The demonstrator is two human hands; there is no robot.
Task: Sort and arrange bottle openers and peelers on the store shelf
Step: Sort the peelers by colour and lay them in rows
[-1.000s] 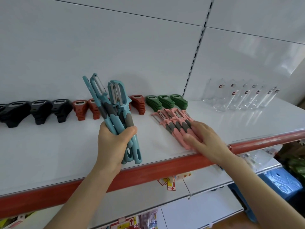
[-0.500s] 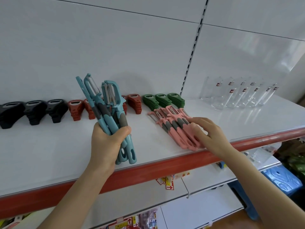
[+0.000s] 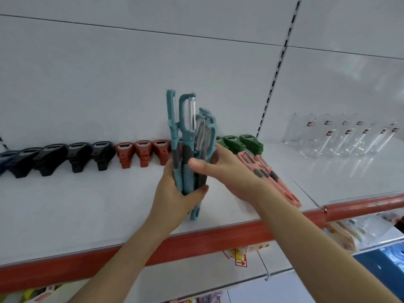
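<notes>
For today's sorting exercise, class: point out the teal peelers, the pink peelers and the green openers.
teal peelers (image 3: 187, 138), head view, neck of the middle peeler.
pink peelers (image 3: 283, 188), head view, a handle near the shelf edge.
green openers (image 3: 250, 144), head view, side of the rightmost stack.

teal peelers, pink peelers, red shelf edge

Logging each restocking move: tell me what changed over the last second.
The right hand left the pink peelers and moved left to grip the teal peelers, which the left hand now holds more upright. Pink peelers and bottle openers stayed on the shelf.
</notes>
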